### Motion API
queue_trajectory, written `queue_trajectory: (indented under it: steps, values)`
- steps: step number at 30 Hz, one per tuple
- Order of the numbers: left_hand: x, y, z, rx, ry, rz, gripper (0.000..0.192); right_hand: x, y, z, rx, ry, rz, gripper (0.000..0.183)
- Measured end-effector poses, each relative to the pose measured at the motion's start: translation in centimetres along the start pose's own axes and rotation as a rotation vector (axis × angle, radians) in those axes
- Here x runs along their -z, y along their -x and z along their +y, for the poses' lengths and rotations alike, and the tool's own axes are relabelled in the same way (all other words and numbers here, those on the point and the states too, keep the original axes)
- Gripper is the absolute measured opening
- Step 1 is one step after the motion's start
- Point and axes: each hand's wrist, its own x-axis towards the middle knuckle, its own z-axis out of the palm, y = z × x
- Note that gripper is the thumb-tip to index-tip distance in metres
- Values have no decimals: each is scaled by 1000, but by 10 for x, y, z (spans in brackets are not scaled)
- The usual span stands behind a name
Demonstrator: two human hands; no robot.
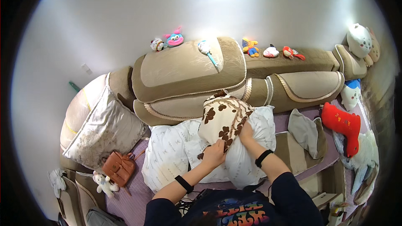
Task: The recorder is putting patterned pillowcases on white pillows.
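A cream cushion cover (216,124) with brown floral print stands bunched and tilted in front of me, over white patterned pillows (168,153). My left hand (215,153) is closed on its lower edge, pinching the cloth. At the cover's right side is my right hand (246,131), its fingers hidden by the fabric; whether they grip it or reach inside I cannot tell. The cover's top touches or overlaps the brown sofa back cushion (188,110). Black bands circle both wrists.
A large pale cushion (103,128), a brown leather backpack (119,168) and a white plush bear (105,184) are at left. Folded grey-brown covers (304,131) and a red boot-shaped cushion (342,125) lie at right. Small plush toys (250,48) line the sofa top (292,62).
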Motion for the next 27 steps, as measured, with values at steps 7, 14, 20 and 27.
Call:
queue_trajectory:
  steps: [7, 14, 20, 27]
  values:
    - [-35, 56, -21, 124, -104, -129, 26, -9, 59, 5, 370, 244, -306, 40]
    - [-43, 68, -36, 183, -94, -48, 26, 29, 135, -15, 800, 285, -476, 65]
    - [-48, 57, -26, 179, -7, -169, 28, -30, 118, 20, 644, 414, -473, 49]
    - [1, 27, -18, 174, -47, 182, 30, -60, 53, 2, 256, 76, -479, 17]
